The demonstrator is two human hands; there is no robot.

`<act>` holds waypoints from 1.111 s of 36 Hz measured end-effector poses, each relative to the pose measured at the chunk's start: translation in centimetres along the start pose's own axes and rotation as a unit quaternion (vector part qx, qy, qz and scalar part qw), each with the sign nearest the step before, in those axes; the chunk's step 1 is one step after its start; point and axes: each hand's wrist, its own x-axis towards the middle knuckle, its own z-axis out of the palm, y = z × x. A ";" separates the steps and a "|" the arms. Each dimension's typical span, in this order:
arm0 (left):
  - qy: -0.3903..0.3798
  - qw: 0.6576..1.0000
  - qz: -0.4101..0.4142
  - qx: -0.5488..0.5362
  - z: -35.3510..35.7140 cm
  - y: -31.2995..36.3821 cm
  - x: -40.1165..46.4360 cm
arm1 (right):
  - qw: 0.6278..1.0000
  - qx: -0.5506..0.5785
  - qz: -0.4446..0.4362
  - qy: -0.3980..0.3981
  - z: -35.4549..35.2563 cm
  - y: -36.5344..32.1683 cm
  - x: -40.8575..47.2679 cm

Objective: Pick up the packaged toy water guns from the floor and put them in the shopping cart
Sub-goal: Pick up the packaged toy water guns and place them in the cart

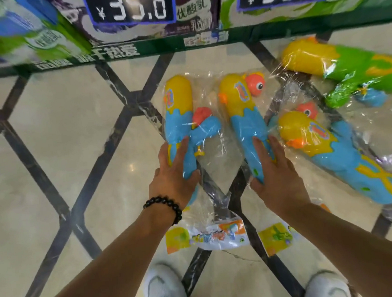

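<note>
Blue-and-yellow packaged guns (floor-bound): left grip (173, 173) and right grip (273, 168) each seemingly clasp one.

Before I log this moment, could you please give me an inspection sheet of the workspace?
Surface: glossy cream floor with dark diagonal lines.
Job's things: four bagged water guns on the floor: left blue gun, middle blue gun, right blue gun, green gun. No shopping cart in view.
Clutter: nothing seen.
Hands: left hand grips the left blue gun's barrel; right hand grips the middle blue gun's barrel.
Cables: nothing seen.
Surroundings: stacked drink cartons with price signs behind; white shoes below; beaded bracelet on the left wrist.
</note>
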 end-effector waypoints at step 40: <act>0.349 0.919 -0.022 -0.181 -60.0 16.1 -46.2 | 0.946 0.125 -0.298 0.009 -56.3 -45.1 -32.4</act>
